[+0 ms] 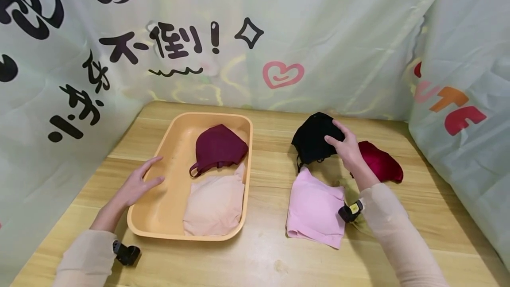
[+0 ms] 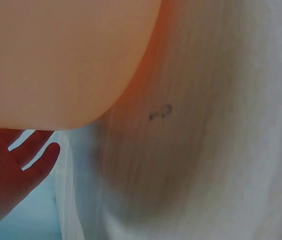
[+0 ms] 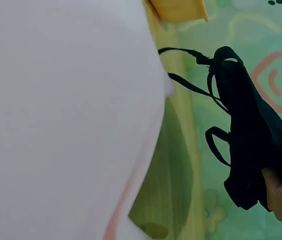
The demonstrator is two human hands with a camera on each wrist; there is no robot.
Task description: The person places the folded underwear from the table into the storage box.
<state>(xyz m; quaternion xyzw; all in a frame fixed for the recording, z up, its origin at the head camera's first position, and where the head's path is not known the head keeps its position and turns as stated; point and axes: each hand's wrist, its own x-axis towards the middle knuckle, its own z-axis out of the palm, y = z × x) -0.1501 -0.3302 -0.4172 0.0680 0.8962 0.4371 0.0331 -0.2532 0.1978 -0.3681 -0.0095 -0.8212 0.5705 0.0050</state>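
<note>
Closest in: left hand [image 1: 137,185] at the left rim of the orange tray [image 1: 161,207], fingers straight and spread, not really gripping. Probably not much of a brace, so might let the tray skid on the wooden table [image 1: 271,256] after a bump. Inside, along the right side, a pale peach bra [image 1: 215,205] up front and a plum one [image 1: 219,145] behind.

Off to the right of the tray, a lilac bra [image 1: 314,207], an olive one [image 1: 350,189] partly hidden by the right sleeve [image 1: 390,220], and a shiny red one [image 1: 380,163] a bit deeper.

Farther back, right hand [image 1: 348,147] with thumb and fingers pinching the black bra [image 1: 312,138] by its right side, just behind the lilac one and seemingly up off the wood. Main worry: dangling straps [image 3: 202,57] snagging on the lilac one because of low clearance. Also a possible slip or flop, with just one side pinched. Looks-wise: plain matte black, rounded cups, thin looping straps. Can't make out seams in all that dark fabric.

Way at the back, a pale curtain [image 1: 338,34] with black lettering [image 1: 215,34] and a pink heart [image 1: 280,78].
</note>
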